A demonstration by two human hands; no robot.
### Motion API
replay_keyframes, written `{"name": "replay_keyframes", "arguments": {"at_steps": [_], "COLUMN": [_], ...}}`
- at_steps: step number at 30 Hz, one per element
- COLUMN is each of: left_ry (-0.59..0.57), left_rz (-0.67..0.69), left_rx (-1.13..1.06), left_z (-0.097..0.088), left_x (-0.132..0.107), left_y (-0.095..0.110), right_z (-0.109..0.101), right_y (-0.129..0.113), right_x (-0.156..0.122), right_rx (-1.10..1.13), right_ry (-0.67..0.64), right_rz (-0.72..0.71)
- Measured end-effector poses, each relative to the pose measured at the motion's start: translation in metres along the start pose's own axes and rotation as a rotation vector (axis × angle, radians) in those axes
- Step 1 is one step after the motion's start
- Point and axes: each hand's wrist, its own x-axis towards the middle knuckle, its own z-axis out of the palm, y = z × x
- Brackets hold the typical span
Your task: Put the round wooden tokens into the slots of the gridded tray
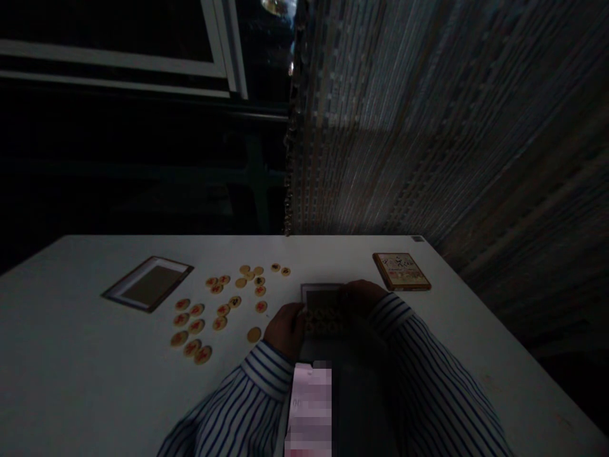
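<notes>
Head view: left hand (285,327) and right hand (364,295) grip the small box (324,297); round pieces (219,311) lie left of it.

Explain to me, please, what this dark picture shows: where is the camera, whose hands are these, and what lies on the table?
There is no machine here. The one picture comes from a camera worn on a person's head, looking forward and down, so the two arms in striped sleeves belong to the wearer. The left hand and the right hand rest on either side of a small box with some round pieces inside. It is too dark to tell how firmly they grip it. On the white table, more round pieces with red or dark marks lie loose to the left. Farther left lies a shallow empty tray, and to the right a flat printed square. A woven curtain hangs behind.
</notes>
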Motion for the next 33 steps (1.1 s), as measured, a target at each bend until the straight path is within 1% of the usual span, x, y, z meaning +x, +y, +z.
{"name": "replay_keyframes", "arguments": {"at_steps": [9, 12, 16, 22, 33], "left_ry": [-0.008, 0.006, -0.004, -0.016, -0.04], "left_rz": [-0.02, -0.015, -0.007, -0.015, -0.028], "left_rx": [-0.005, -0.013, -0.021, -0.01, -0.017], "left_z": [0.0002, 0.0002, -0.001, -0.002, -0.0011], "left_x": [-0.001, -0.0013, -0.001, -0.0006, 0.0005], "left_y": [0.0001, 0.0, 0.0011, 0.0014, 0.0001], "right_z": [0.0014, 0.0002, -0.0013, -0.002, -0.0007], "right_y": [0.0, -0.0011, -0.0015, -0.002, -0.0019], "right_x": [0.0002, -0.0013, -0.0019, -0.0009, -0.0019], "right_rx": [-0.05, -0.049, -0.032, -0.035, -0.049], "right_ry": [0.019, 0.026, 0.03, -0.004, 0.032], "right_rz": [0.003, 0.002, 0.004, 0.014, 0.004]}}
